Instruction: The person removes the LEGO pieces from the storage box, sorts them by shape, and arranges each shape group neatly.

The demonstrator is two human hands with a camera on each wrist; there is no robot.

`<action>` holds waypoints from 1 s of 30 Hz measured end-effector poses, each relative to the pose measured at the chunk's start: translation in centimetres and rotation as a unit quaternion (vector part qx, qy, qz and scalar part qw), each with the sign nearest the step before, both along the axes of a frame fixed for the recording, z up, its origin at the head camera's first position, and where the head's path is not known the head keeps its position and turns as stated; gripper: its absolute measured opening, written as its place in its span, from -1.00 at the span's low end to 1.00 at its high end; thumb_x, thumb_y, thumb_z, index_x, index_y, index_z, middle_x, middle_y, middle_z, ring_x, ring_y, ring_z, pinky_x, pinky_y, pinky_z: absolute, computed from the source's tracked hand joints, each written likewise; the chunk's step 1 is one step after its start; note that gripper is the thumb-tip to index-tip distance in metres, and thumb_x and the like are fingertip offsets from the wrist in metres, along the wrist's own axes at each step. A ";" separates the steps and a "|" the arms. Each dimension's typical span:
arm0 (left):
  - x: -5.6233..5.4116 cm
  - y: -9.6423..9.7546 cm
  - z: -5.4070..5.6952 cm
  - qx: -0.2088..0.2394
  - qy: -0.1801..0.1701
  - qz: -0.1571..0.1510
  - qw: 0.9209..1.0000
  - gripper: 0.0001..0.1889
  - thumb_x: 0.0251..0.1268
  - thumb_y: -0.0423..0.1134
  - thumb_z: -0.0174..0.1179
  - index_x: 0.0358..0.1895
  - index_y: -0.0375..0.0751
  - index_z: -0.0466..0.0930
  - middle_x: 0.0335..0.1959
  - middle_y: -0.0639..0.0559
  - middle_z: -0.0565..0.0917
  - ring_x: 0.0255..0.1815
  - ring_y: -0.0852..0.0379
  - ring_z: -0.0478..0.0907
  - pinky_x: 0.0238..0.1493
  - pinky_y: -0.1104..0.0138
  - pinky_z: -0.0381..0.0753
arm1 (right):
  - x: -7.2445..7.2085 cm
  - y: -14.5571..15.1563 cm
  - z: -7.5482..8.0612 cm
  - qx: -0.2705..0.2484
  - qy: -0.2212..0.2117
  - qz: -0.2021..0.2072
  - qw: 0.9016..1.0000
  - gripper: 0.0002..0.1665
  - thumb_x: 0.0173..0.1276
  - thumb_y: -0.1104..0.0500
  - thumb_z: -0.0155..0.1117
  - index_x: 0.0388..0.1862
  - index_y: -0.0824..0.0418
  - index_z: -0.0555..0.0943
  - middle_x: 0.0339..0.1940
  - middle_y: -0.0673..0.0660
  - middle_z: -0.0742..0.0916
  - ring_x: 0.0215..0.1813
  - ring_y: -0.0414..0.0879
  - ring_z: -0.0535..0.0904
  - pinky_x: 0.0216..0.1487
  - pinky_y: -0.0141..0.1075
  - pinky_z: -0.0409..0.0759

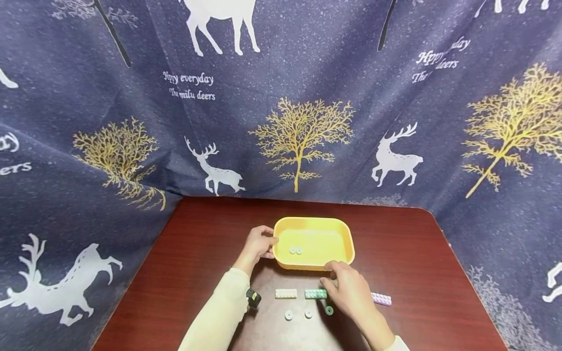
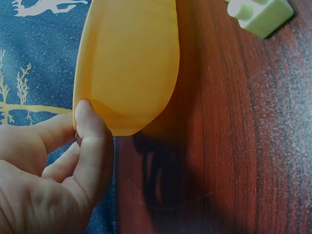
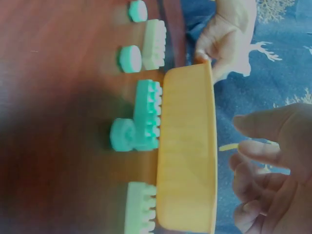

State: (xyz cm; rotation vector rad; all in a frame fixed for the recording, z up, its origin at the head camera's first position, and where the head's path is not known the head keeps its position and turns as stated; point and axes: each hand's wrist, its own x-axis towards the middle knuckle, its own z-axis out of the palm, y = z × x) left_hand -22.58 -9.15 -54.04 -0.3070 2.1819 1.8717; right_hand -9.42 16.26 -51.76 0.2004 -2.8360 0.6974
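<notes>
A yellow plastic bin (image 1: 313, 266) stands at the middle of the table, with two small pale wheel-like discs (image 1: 296, 250) inside, toward its left. My left hand (image 1: 260, 242) pinches the bin's left rim between thumb and fingers, as the left wrist view (image 2: 68, 165) also shows. Over the bin's front right edge hovers my right hand (image 1: 349, 287), fingers loosely bent and apart from the rim in the right wrist view. Nothing is between its fingers. Nearest beneath it lie a green toy brick (image 1: 315, 294) and a green disc (image 1: 329, 310).
Before the bin lie a whitish brick (image 1: 286, 294), two pale discs (image 1: 288, 315) and a purple brick (image 1: 381, 299), partly behind my right hand. A pale green brick (image 3: 139, 209) shows in the right wrist view. Patterned blue cloth (image 1: 298, 73) hangs around the dark red table (image 1: 210, 234).
</notes>
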 end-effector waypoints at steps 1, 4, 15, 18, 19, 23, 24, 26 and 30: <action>0.1 0.0 0.0 -0.001 0.000 -0.001 1.000 -0.60 0.31 -0.47 0.30 0.19 -0.43 0.51 -0.28 -0.27 0.62 -0.57 0.05 0.59 -0.63 0.31 0.78 | -0.3 -0.1 0.1 0.000 0.003 0.001 1.000 -0.67 0.16 0.04 0.57 -0.11 0.03 0.71 -0.39 -0.10 0.67 -0.36 -0.15 0.61 -0.37 -0.17 0.64; 0.2 0.1 0.1 0.001 -0.002 -0.002 1.000 -0.60 0.30 -0.47 0.29 0.20 -0.43 0.51 -0.27 -0.28 0.63 -0.58 0.06 0.58 -0.63 0.31 0.77 | -0.9 -0.3 0.4 0.000 0.005 0.006 1.000 -0.65 0.17 0.04 0.58 -0.08 0.06 0.70 -0.40 -0.09 0.66 -0.38 -0.15 0.59 -0.37 -0.17 0.64; 0.1 0.0 0.1 0.006 -0.001 0.002 1.000 -0.61 0.29 -0.47 0.30 0.17 -0.42 0.53 -0.32 -0.18 0.60 -0.52 -0.01 0.63 -0.62 0.30 0.78 | -2.7 -1.5 0.0 0.000 0.012 0.021 1.000 -0.66 0.22 0.02 0.54 -0.06 0.07 0.70 -0.35 0.03 0.71 -0.33 -0.12 0.62 -0.33 -0.18 0.66; 0.0 0.0 0.1 0.008 -0.005 0.001 1.000 -0.60 0.29 -0.47 0.30 0.18 -0.42 0.52 -0.32 -0.19 0.60 -0.51 -0.02 0.64 -0.61 0.28 0.79 | -3.2 -1.9 -0.1 0.004 0.015 0.026 1.000 -0.67 0.21 0.04 0.52 -0.07 0.09 0.70 -0.36 0.03 0.69 -0.34 -0.11 0.61 -0.35 -0.18 0.65; 0.0 0.0 0.0 0.008 -0.006 0.001 1.000 -0.60 0.29 -0.47 0.30 0.18 -0.42 0.53 -0.32 -0.19 0.61 -0.51 -0.03 0.65 -0.61 0.28 0.79 | -3.4 -2.0 -0.1 0.006 0.016 0.027 0.999 -0.67 0.21 0.05 0.51 -0.07 0.10 0.70 -0.36 0.03 0.69 -0.35 -0.11 0.60 -0.35 -0.18 0.65; 0.0 -0.1 0.0 0.010 -0.006 0.001 1.000 -0.61 0.29 -0.47 0.30 0.17 -0.41 0.53 -0.33 -0.20 0.61 -0.51 -0.04 0.65 -0.61 0.27 0.79 | -4.0 -2.4 -0.3 0.008 0.016 0.032 0.999 -0.67 0.19 0.06 0.49 -0.08 0.10 0.70 -0.36 0.04 0.70 -0.34 -0.09 0.62 -0.35 -0.17 0.66; -0.1 -0.1 0.0 0.011 -0.007 0.002 1.000 -0.61 0.28 -0.47 0.30 0.17 -0.41 0.53 -0.33 -0.21 0.61 -0.51 -0.04 0.65 -0.61 0.27 0.79 | -4.2 -2.5 -0.3 0.009 0.016 0.033 0.999 -0.67 0.18 0.06 0.50 -0.09 0.09 0.70 -0.36 0.04 0.70 -0.34 -0.09 0.62 -0.35 -0.17 0.66; -0.1 -0.1 0.0 0.012 -0.007 0.002 1.000 -0.61 0.28 -0.48 0.30 0.17 -0.42 0.53 -0.32 -0.23 0.62 -0.51 -0.05 0.65 -0.61 0.27 0.79 | -4.5 -2.6 -0.4 0.008 0.014 0.035 0.999 -0.67 0.18 0.06 0.50 -0.09 0.09 0.69 -0.35 0.05 0.71 -0.34 -0.08 0.64 -0.35 -0.17 0.67; -0.1 0.0 0.1 0.008 -0.007 0.001 1.000 -0.60 0.29 -0.46 0.30 0.19 -0.41 0.53 -0.30 -0.24 0.63 -0.50 -0.05 0.66 -0.59 0.26 0.80 | -5.1 -2.9 -0.6 0.007 0.006 0.037 0.999 -0.66 0.18 0.05 0.51 -0.08 0.10 0.69 -0.35 0.07 0.71 -0.35 -0.06 0.63 -0.35 -0.16 0.66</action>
